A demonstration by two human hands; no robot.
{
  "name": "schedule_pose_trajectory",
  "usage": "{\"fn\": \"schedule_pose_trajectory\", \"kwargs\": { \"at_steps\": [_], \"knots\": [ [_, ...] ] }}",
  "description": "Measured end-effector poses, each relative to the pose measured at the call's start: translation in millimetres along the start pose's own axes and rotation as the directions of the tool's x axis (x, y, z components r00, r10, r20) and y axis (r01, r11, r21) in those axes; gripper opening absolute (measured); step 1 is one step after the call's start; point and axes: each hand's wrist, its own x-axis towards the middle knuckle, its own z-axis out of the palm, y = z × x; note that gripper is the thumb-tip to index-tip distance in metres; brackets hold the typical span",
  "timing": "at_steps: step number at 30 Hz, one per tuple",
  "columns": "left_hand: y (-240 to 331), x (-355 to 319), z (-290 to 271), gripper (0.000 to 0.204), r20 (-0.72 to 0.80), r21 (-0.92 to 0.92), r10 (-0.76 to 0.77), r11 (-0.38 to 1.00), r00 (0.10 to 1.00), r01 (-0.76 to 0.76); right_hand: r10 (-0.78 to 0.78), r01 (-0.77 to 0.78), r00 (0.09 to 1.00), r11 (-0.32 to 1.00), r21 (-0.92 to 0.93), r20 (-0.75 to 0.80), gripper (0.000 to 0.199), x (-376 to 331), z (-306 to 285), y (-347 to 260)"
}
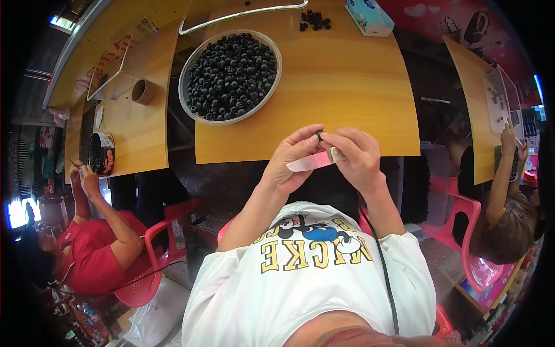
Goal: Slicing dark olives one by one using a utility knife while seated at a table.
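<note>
Before my chest, just off the front edge of the table, both hands meet at one small black round piece (319, 135). My left hand (292, 157) is closed, pinching it between thumb and forefinger. From the other side, the fingertips of my right hand (359, 155) touch the same piece. Tucked in the right hand's curled fingers is a knife (309, 162), its pale handle at the palm and its broad shiny blade pointing left below the left thumb. A large clear round tub (278, 87), full of similar black round pieces (231, 75), stands beyond my hands to the left.
Several loose black pieces (315, 20) lie on the far part of the wooden table (347, 87), near a blue and white tissue pack (370, 17). A clear panel (243, 13) stands at the back. Persons in red (104, 243) and brown (509, 222) sit at side tables.
</note>
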Motion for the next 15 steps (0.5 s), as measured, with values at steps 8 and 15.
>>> {"fn": "schedule_pose_trajectory", "kwargs": {
  "at_steps": [8, 15],
  "knots": [
    [9, -1, 1, 0.017, 0.034, -0.051, 0.028, 0.998, 0.999, -0.027, 0.158, -0.138, 0.973, 0.983, -0.124, 0.169, 0.029, -11, -20, -15],
    [3, -1, 0, 0.015, 0.078, 0.027, 0.004, 1.0, 0.997, -0.007, 0.161, -0.111, 0.954, 0.973, -0.203, 0.252, 0.035, -14, -26, -21]
  ]
}}
